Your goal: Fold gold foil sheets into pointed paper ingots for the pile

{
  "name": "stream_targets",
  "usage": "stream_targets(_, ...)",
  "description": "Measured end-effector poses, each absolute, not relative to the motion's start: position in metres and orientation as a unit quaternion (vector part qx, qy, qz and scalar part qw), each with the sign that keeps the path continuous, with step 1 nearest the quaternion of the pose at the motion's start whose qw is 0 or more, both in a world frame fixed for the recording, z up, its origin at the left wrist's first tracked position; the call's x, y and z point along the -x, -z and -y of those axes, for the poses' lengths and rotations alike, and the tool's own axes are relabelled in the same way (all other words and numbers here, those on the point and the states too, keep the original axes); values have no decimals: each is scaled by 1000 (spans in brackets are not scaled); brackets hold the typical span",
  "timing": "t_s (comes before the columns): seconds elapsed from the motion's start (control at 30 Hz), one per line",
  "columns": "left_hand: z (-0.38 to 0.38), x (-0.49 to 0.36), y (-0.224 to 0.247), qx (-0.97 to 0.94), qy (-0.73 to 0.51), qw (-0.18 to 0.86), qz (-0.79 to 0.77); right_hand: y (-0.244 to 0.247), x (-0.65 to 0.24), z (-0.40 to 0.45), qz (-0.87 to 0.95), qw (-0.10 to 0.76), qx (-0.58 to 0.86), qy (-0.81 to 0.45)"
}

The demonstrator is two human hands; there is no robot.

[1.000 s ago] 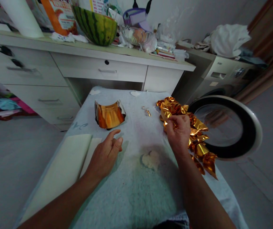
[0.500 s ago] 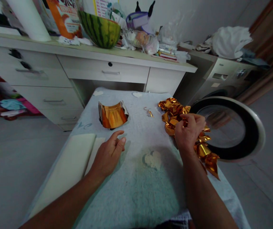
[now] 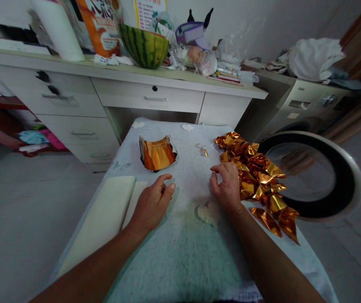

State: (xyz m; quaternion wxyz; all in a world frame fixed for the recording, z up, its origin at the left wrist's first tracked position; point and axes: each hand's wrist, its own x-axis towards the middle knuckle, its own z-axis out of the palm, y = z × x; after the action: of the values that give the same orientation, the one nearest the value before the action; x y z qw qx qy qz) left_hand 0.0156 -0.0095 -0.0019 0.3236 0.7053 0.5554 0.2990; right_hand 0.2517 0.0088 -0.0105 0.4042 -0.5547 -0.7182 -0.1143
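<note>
On the cloth-covered table (image 3: pixel 180 235), my left hand (image 3: pixel 153 202) hovers or rests just in front of a curved stack of orange-gold foil sheets (image 3: pixel 157 155), thumb and forefinger apart, nothing between them. My right hand (image 3: pixel 226 185) is beside the left edge of a heap of folded orange foil pieces (image 3: pixel 256 168); its fingers are curled with a gap to the thumb, and no object shows in it. Small gold scraps (image 3: pixel 204 152) lie between the stack and the heap.
Cream folded sheets (image 3: pixel 100 223) lie along the table's left side. Behind stands a white drawer desk (image 3: pixel 148 92) bearing a watermelon half (image 3: pixel 144 45), a paper roll (image 3: pixel 59 31) and plastic bags. At the right, a washing machine's round door (image 3: pixel 350 176) hangs open beside the table.
My right hand has come off the foil heap and moved left over the cloth. My left hand keeps nearly the same pose near the foil stack. The view has shifted slightly.
</note>
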Motion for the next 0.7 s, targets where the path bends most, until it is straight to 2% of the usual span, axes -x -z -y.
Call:
stream_targets(0.2, 9, -17, 3, -710, -299, 321, -550, 20, -243, -9, 744, 394, 536, 66)
stream_targets(0.33, 8, -17, 5, -714, -296, 324, -546, 25, -230, -8, 794, 334, 508, 2)
stream_targets(0.43, 8, -18, 6, -713, -291, 327, -548, 16, -217, -13, 824, 292, 477, -90)
stream_targets(0.57, 9, -18, 6, -714, -280, 331, -550, -2, -197, -33, 775, 299, 522, -195)
stream_targets(0.7, 10, -17, 6, -720, -272, 333, -545, -6, -176, -59, 705, 334, 585, -223)
